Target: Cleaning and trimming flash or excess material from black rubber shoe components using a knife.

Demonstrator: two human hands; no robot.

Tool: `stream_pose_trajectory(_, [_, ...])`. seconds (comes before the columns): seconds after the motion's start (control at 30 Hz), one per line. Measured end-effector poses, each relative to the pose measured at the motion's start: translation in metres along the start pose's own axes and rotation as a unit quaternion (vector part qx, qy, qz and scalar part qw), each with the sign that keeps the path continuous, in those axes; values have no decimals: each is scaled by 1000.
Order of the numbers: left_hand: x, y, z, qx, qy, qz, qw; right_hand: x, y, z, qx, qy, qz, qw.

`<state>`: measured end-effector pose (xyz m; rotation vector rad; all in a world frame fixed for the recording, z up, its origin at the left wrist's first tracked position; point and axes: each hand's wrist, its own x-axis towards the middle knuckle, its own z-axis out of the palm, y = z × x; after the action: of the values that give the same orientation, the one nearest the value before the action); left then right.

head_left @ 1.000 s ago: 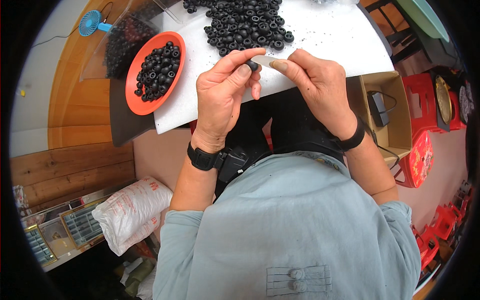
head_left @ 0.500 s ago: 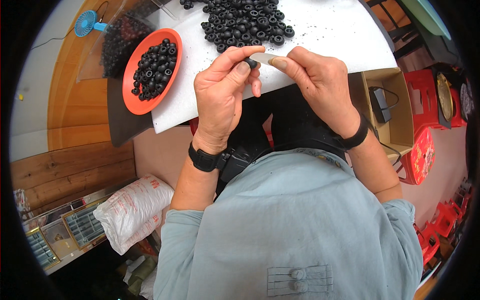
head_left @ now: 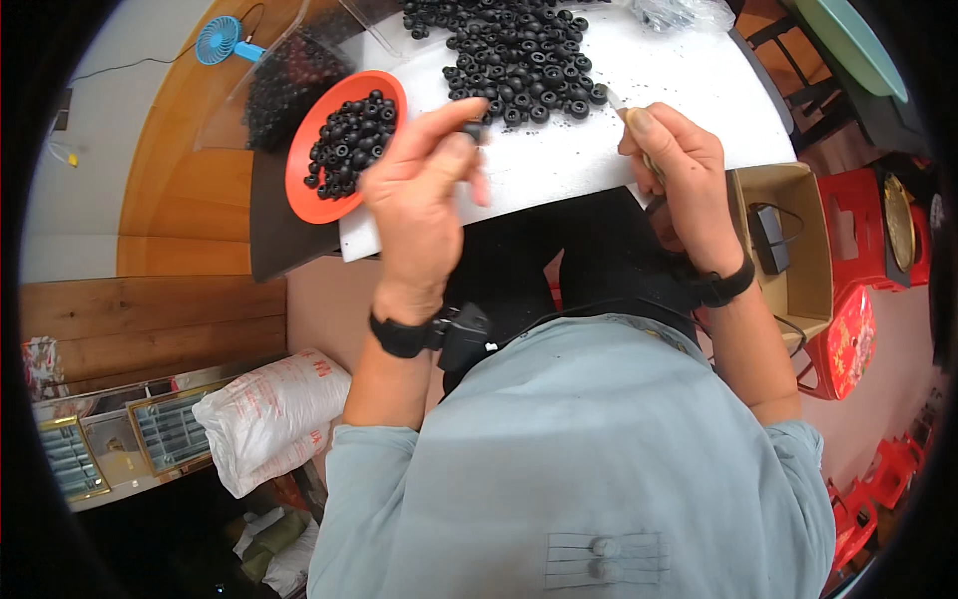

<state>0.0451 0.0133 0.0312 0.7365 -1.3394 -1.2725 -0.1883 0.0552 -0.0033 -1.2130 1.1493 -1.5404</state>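
Note:
Between the thumb and index finger of my left hand [head_left: 419, 190], a small round black part [head_left: 472, 130] is pinched; the hand is somewhat blurred. It hovers over the white foam board [head_left: 544, 165], just right of the red-orange bowl [head_left: 324, 210], which holds many similar black parts. My right hand [head_left: 679, 155] is closed around a small knife [head_left: 616, 102], its blade pointing up and left toward the loose pile of black parts [head_left: 524, 65]. Those parts are round, several with a hole showing. Dark crumbs lie scattered on the board.
A clear container of black pieces [head_left: 284, 95] and a blue fan [head_left: 220, 40] stand at the far left. Clear plastic wrap [head_left: 684, 14] lies at the back right. A cardboard box [head_left: 808, 285] with a black adapter sits right, beside red stools [head_left: 850, 344].
My hands have drawn apart. The left has moved away from the blade, toward the bowl, with the black part; the right has shifted right with the knife. The view has shifted slightly.

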Motion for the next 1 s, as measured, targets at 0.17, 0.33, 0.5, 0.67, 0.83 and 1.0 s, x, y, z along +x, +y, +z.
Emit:
stream_pose_trajectory(0.17, [25, 52, -65, 259, 118, 89, 955, -2, -1, 0, 12, -12, -13, 1000])
stream_pose_trajectory(0.33, [34, 34, -61, 575, 5, 220, 788, -2, 2, 4, -18, -6, -30, 999])
stream_pose_trajectory(0.5, [38, -14, -11, 574, -22, 199, 794, -2, 9, 4, -23, -17, -40, 999])
stream_pose_trajectory(0.67, [45, -30, -12, 607, 2, 171, 776, -2, 12, 3, -41, -17, -60, 997])
stream_pose_trajectory(0.83, [41, -29, -26, 615, -17, 221, 757, -3, 14, 3, -94, -8, -89, 992])
stream_pose_trajectory(1.0, [44, -30, -20, 646, -26, 202, 736, -5, 6, 5, -114, -20, -85, 990])
